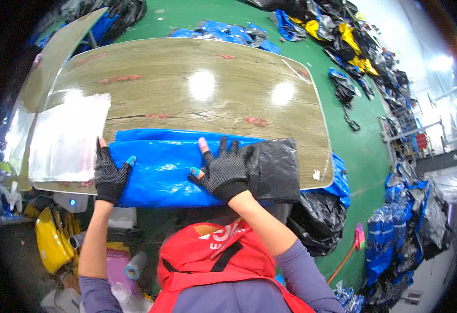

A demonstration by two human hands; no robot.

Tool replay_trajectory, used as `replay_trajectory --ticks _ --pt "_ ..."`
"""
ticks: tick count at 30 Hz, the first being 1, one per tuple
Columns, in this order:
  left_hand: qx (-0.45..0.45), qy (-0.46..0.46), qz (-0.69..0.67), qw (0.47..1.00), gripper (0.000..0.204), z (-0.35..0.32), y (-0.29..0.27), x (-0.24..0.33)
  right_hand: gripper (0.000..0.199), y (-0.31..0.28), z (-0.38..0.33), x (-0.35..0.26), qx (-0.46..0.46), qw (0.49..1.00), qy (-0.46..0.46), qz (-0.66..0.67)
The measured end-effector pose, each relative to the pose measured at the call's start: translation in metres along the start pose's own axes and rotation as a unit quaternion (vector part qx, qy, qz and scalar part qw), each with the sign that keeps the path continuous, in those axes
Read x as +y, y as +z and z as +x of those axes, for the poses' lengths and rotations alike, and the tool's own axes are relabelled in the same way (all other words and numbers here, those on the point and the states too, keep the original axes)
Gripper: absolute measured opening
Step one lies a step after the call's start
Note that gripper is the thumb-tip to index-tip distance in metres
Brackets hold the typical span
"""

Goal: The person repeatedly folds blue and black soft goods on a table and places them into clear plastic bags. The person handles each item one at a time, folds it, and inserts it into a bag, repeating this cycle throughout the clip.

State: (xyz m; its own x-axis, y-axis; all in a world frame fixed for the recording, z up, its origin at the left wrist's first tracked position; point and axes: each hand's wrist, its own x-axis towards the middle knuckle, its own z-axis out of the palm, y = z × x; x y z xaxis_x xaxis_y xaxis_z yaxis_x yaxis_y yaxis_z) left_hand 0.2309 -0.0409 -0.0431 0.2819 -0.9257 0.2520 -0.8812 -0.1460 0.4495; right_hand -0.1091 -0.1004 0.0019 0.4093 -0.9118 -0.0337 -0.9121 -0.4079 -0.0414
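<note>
A blue plastic sheet (160, 175), folded into a long flat bundle, lies along the near edge of the table. Its right end meets a black plastic section (275, 169); whether the two are one piece I cannot tell. My left hand (111, 175), in a black dotted glove with bare fingertips, rests at the bundle's left end, thumb and forefinger apart. Teal tape wraps that thumb. Fingers spread, my right hand (224, 168) presses flat on the bundle near the black section. It wears a matching glove, with teal on the thumb too.
A stack of clear plastic bags (69, 141) lies at the table's left. The wood-patterned tabletop (155, 94) has red marks. Black plastic (319, 221) hangs off the right corner. Blue sheets (223, 34) lie beyond it on the green floor; bundled sheets (387, 229) stand far right.
</note>
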Motion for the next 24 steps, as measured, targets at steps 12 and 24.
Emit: replay_trajectory --ticks 12,24 --pt "-0.117 -0.422 -0.603 0.667 0.051 -0.037 -0.074 0.056 0.056 0.02 -0.005 -0.008 0.156 0.969 -0.154 0.117" --pt "-0.285 0.479 -0.153 0.816 0.069 0.009 0.031 0.337 0.046 0.063 -0.075 0.036 0.235 0.866 -0.136 0.42"
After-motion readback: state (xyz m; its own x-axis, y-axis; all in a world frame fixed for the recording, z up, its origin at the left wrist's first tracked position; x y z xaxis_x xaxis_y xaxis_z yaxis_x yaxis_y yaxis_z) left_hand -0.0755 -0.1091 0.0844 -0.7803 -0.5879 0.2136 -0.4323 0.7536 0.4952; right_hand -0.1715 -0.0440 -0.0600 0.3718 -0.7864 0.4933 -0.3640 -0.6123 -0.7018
